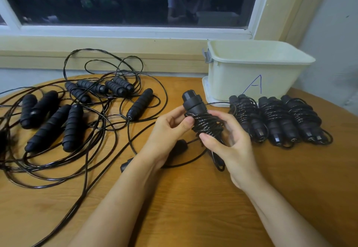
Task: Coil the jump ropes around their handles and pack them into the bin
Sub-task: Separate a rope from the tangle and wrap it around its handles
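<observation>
Both hands hold one black jump rope bundle (203,119) above the table's middle, its cord wound in many turns round the paired handles. My left hand (170,128) grips the bundle from the left, thumb on the coils. My right hand (228,142) pinches the lower coils from the right. A loose loop of cord (186,161) trails from the bundle onto the table. Three coiled bundles (279,121) lie side by side in front of the cream bin (251,72), which is marked with a blue "A". Several uncoiled ropes with black handles (73,115) are tangled at the left.
The round wooden table (193,208) stands against a window sill. The bin sits on its lid at the back right, next to the wall. Loose cords (96,179) run across the left half and toward the front edge.
</observation>
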